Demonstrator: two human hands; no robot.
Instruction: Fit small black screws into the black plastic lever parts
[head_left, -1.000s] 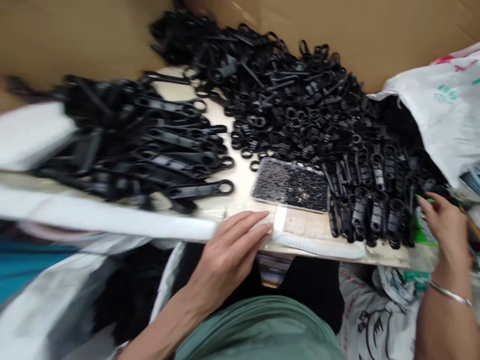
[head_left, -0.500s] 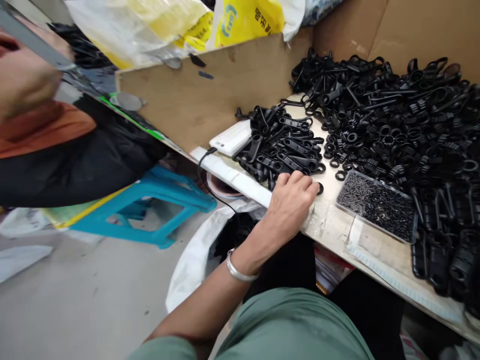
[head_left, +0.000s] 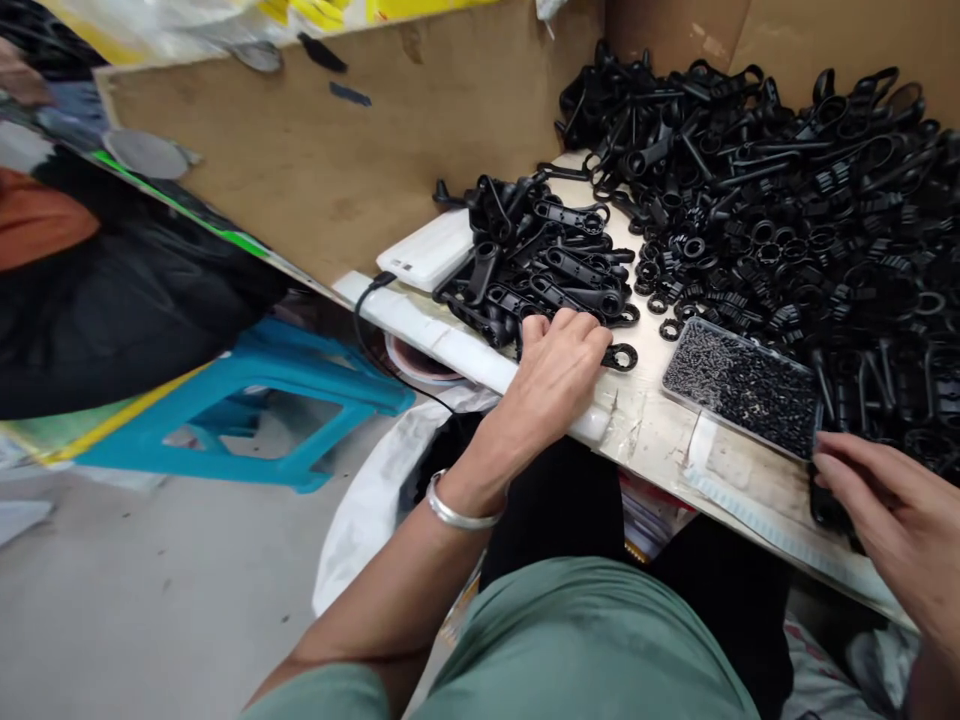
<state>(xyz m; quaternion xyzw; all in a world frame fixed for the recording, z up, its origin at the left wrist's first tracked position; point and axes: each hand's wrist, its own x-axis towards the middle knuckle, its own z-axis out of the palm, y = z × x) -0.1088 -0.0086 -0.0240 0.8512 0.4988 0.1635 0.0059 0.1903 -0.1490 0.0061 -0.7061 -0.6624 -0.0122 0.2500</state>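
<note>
My left hand, with a silver bangle on the wrist, rests at the table's front edge with its fingers curled over a black plastic arm whose ring end sticks out to the right. It sits at the near side of a pile of the same long black arms. Fingers stretched out, my right hand reaches in from the lower right and touches the black parts by the table's front edge. A clear tray of tiny black pieces lies between my hands.
A large heap of black rings and clips fills the back right, against cardboard walls. A white box with a black cable lies at the table's left corner. A blue stool, a white bag and a person in black are to the left.
The view swung left and then steadied. My left hand moved from the bare table edge onto the pile of arms and curled. My right hand came back into view at the lower right.
</note>
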